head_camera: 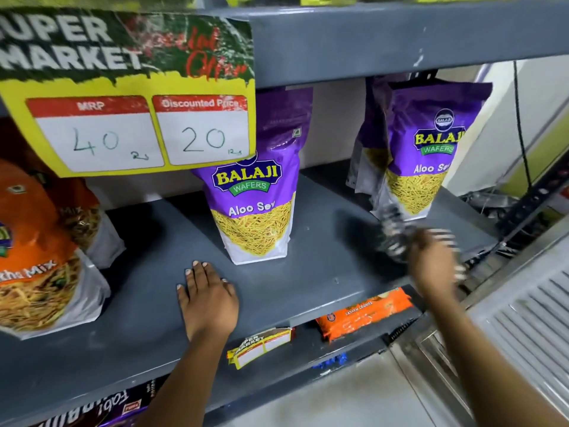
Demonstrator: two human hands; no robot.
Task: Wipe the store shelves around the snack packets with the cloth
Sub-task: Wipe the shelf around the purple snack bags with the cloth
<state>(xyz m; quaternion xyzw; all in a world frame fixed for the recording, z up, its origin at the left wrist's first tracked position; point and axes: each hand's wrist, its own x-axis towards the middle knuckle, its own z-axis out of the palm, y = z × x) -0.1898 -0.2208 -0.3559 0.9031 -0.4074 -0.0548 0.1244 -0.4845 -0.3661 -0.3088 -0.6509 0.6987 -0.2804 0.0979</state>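
The grey metal shelf (308, 272) spans the view, with a second shelf board (369, 41) above it carrying a yellow price card (129, 94) marked 40 and 20. At the left stands an orange mix packet (34, 251). A purple Aloo Sev packet (255, 198) stands upright mid-shelf, and another Aloo Sev packet (421, 149) stands near the right end, more of the same behind it. Below, an orange cookie pack (363, 312) lies on the lower shelf.

The left hand (209, 300) rests flat on the shelf, fingers spread, holding nothing, just in front of the middle packet. The right hand (434, 263) is motion-blurred and clenched on the dark striped cloth (397, 232), which sits low on the shelf just before the right packet's base.

The cloth looks soft and limp, so a bunched fistful should give the firmest wiping pad. The packets look light and top-heavy; a stray brush would likely tip them, so steadying one near its top seems wise.
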